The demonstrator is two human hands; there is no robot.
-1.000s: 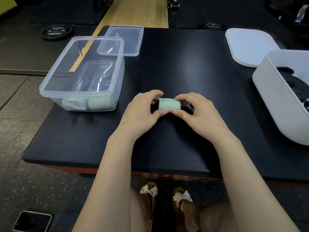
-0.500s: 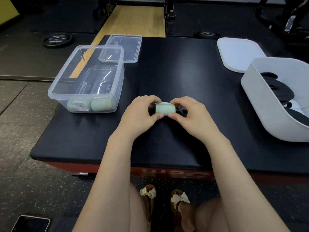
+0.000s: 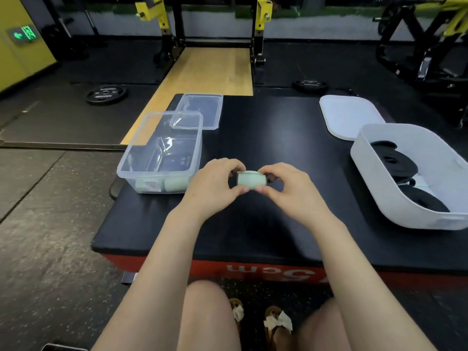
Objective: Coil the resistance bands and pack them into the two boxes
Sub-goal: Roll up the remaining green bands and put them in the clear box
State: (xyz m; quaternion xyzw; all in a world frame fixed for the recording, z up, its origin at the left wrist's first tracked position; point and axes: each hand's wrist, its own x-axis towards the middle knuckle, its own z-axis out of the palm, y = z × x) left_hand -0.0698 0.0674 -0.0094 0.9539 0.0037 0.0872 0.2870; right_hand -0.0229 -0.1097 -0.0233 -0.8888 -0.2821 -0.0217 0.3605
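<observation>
Pinching the soft, springy mint-green band roll [image 3: 250,179] endwise, left hand [image 3: 215,186] and right hand [image 3: 291,191] should keep squeezing, lest it uncoil.

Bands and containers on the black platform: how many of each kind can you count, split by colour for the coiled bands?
Green coiled bands: 3, one held by the left hand and right hand at, two in the clear box at and
Black coiled bands in the white tub: at least 3
Boxes: 2
Loose lids: 2, clear and white
Total: at least 10
</observation>
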